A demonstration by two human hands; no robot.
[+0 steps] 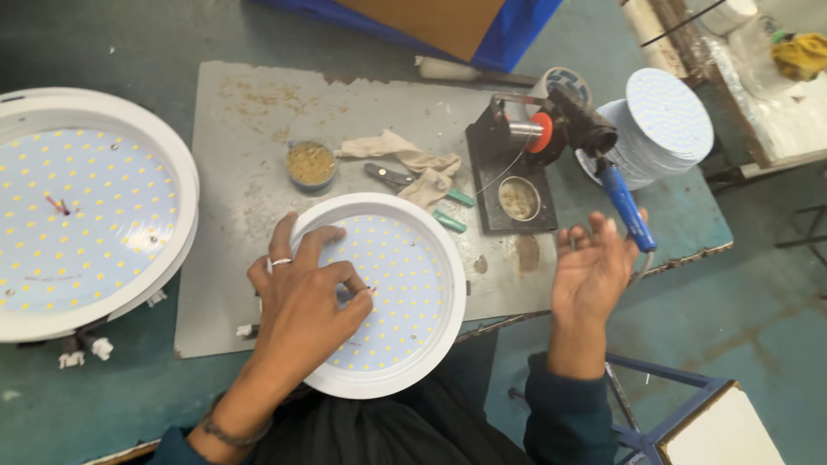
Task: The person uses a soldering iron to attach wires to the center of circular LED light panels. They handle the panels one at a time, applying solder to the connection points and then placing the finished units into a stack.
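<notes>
From the head camera, the left hand (306,301) rested on a round white LED downlight (379,293) lying face up at the near edge of the grey mat (241,129) on the worktop (689,224). Its fingers (340,275) were curled and pinched narrow over the panel of small yellow diodes; whether they gripped anything there could not be told. A ring sat on one finger. The right hand (594,267) hovered palm up, well apart from the downlight, its fingers spread wide and holding nothing, just beside the blue handle of a soldering iron (624,207) resting in its black stand (508,172), which carried a solder spool. Beyond the stand lay a stack of round LED boards (663,129). To the left sat a larger downlight stack (86,215). On the mat lay a small tin of flux (311,164), a cloth (405,159) and a pair of pliers (388,176).
</notes>
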